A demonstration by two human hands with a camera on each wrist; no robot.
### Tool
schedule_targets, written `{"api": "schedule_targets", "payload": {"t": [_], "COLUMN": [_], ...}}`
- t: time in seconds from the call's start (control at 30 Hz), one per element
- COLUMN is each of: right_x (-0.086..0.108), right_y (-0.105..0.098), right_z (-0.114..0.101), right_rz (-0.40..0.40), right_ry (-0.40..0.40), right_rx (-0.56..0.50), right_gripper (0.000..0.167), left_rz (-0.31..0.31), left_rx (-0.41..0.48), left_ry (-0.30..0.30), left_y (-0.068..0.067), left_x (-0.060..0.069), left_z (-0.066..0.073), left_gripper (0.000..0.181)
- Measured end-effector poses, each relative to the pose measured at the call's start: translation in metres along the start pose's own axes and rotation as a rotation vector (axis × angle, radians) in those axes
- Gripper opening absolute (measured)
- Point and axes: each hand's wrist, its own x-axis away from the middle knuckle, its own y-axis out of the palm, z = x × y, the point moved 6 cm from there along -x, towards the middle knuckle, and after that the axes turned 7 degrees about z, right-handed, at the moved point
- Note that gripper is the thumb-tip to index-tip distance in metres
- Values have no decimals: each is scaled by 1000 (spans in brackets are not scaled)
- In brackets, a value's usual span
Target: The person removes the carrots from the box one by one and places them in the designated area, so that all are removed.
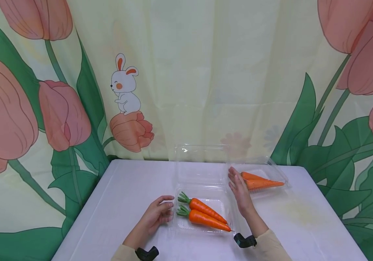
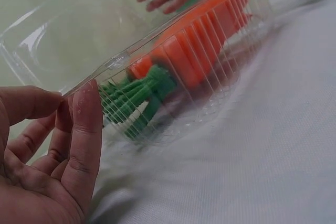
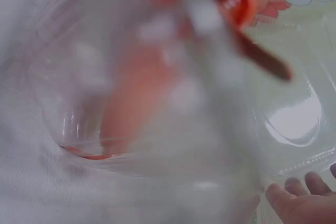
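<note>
Here's the left hand, thumb and finger pinching the near-left rim of a clear plastic box. Over on the other side, the right hand holds its fingers straight, beside the lid; whether it touches, I can't tell. Inside the box lie two carrots, green tops toward the left hand! Further right, a second clear container holds orange carrots, all on the white table.
</note>
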Motion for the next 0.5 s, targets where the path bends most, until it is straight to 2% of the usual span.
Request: {"api": "schedule_targets", "payload": {"t": [0.23,0.5], "right_x": [-1,-2], "right_y": [0,2], "right_z": [4,10], "right_rz": [-28,-67], "right_ry": [2,19], "right_rx": [3,60], "right_gripper": [62,64], "left_rz": [0,3], "left_rx": [-1,-3], "left_ry": [0,8], "left_y": [-2,-2], "left_x": [0,-1], "left_z": [-1,-2], "left_gripper": [45,45]}}
